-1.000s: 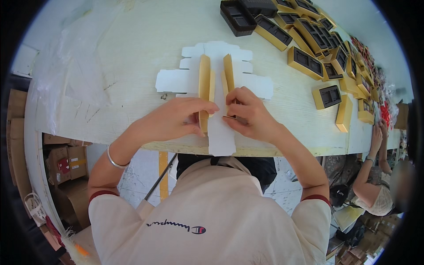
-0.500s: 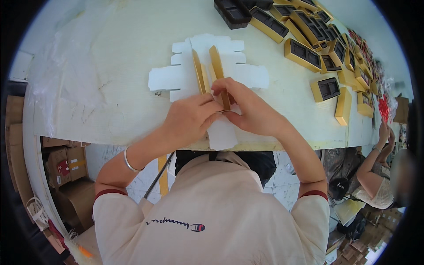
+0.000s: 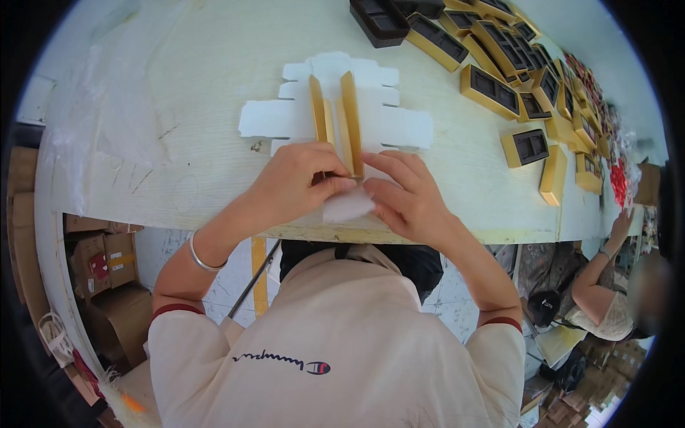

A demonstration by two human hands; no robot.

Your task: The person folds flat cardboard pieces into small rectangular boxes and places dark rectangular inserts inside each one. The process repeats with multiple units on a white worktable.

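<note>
A partly folded gold carton lies lengthwise in front of me, its two long walls standing up and its far end unfolded. Under it are flat white carton blanks with tabs on their sides. My left hand pinches the carton's near end between thumb and fingers. Close by on the right, my right hand has its fingers bent and apart, the index fingertip at the near end of the right wall. A white flap below the hands looks blurred. The fingers partly hide the near corner.
Several gold boxes with dark inserts crowd the table's far right. A dark plastic tray sits at the back. Clear plastic film spreads over the left. Cardboard cartons are stacked below left. Another person's arm shows at far right.
My right hand has let go of the right wall and drawn back to the right, fingers apart. My left hand has shifted slightly, still at the carton's near end.
</note>
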